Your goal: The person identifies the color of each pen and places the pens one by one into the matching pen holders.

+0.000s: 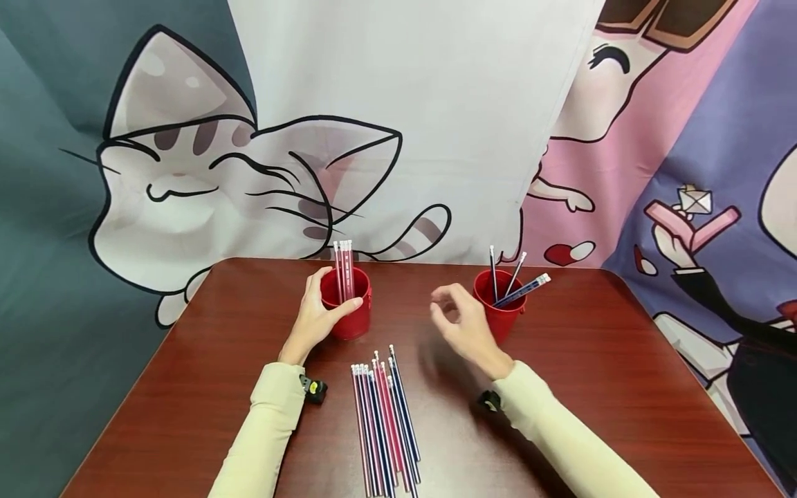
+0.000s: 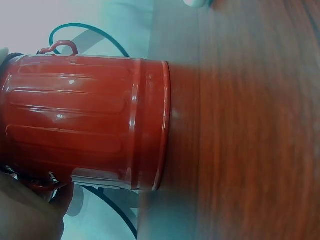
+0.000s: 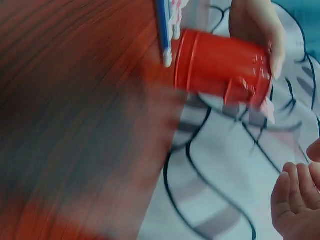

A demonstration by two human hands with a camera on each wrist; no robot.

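At the left, my left hand (image 1: pixel 311 317) holds a small red bucket (image 1: pixel 355 324) by its rim, thumb on the near side and fingers round the far side. Pink pencils (image 1: pixel 345 273) with white eraser ends stand in it. In the left wrist view the ribbed bucket wall (image 2: pixel 75 105) fills much of the frame, its base close to the tabletop. My right hand (image 1: pixel 468 332) is in the air beside a second red bucket (image 1: pixel 501 320), its fingers loosely bent with nothing between them. Several dark blue pencils (image 1: pixel 521 290) lean in that bucket.
Between my forearms, a loose row of pink, navy and striped pencils (image 1: pixel 381 422) lies on the brown wooden table (image 1: pixel 205 387). A cloth backdrop (image 1: pixel 411 83) with cartoon cats hangs right behind the table's far edge.
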